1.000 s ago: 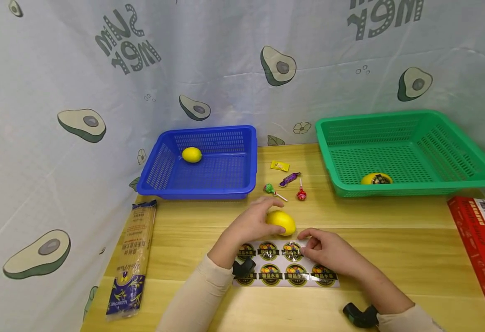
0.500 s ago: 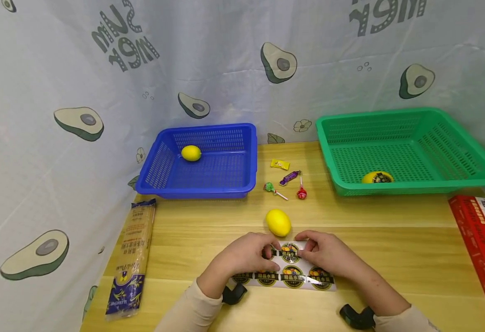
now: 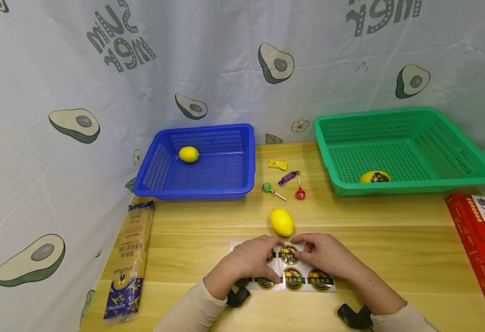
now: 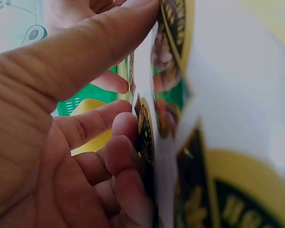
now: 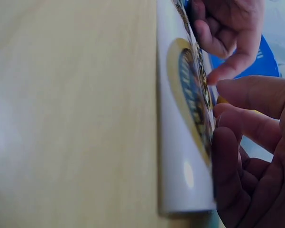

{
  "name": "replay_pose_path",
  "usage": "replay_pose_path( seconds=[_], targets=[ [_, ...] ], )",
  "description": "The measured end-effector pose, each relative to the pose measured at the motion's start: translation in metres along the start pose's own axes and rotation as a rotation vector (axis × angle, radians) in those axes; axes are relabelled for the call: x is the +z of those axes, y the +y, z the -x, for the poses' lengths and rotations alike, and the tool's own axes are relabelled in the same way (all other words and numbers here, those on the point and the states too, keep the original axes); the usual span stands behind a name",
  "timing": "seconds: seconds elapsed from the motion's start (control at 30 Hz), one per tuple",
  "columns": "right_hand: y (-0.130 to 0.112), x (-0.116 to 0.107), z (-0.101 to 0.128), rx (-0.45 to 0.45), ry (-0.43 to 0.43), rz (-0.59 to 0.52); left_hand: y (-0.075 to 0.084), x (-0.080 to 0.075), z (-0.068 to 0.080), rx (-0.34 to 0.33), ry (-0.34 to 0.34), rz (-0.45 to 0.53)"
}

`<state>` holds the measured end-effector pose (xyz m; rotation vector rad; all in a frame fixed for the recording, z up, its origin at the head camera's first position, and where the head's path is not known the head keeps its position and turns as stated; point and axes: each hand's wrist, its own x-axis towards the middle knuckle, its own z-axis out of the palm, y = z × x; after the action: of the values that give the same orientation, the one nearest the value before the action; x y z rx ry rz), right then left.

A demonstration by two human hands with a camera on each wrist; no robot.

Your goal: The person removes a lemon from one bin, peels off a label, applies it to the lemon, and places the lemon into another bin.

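"What could be going wrong for us here?"
"We could be creasing the sticker [image 3: 287,253] if it is being peeled unevenly, and the sheet [image 3: 306,271] could be sliding over the tabletop [image 3: 371,216] if the left hand [image 3: 248,258] is pressing too lightly."
"And the lemon [image 3: 281,222]?"
"It is sitting loose just beyond the sheet's upper edge, a little below the centre of the frame. A careless bump could be setting it rolling."
"Where are we finding the sheet relative to the hands?"
"It is lying in the lower middle of the frame, beneath both. The left hand is resting across its left half, fingers spread and gripping nothing; the right hand [image 3: 327,251] is touching its upper right."
"Are we seeing that one pinching?"
"We cannot tell: its thumb and forefinger are close to the sticker, but any lifted edge is too blurred."
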<state>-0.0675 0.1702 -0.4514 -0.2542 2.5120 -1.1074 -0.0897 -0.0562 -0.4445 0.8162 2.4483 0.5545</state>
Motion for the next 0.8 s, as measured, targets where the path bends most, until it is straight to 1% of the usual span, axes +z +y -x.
replay_pose_path(
  seconds=[0.23, 0.4, 0.5, 0.57, 0.67, 0.8],
  targets=[
    [-0.0010, 0.0000, -0.0019, -0.003, 0.007, 0.035, 0.0023, 0.0010, -0.0002, -0.021, 0.007, -0.017],
    [0.0000, 0.0006, -0.0020, -0.018, 0.012, 0.024, 0.0007, -0.0023, 0.0028, -0.021, -0.012, 0.011],
    [-0.0002, 0.0013, -0.0021, -0.016, -0.003, 0.005, -0.0002, -0.0037, 0.0045, -0.013, 0.003, 0.017],
    [-0.0011, 0.0017, -0.0023, -0.008, -0.009, 0.002, -0.0006, -0.0028, 0.0045, -0.014, 0.023, 0.002],
    [-0.0028, 0.0020, -0.0027, 0.005, -0.009, 0.002, -0.0010, -0.0002, 0.0035, -0.032, 0.040, 0.001],
    [-0.0038, 0.0024, -0.0033, 0.000, -0.006, 0.016, 0.0004, 0.0006, 0.0036, -0.066, 0.038, 0.007]
  ],
)
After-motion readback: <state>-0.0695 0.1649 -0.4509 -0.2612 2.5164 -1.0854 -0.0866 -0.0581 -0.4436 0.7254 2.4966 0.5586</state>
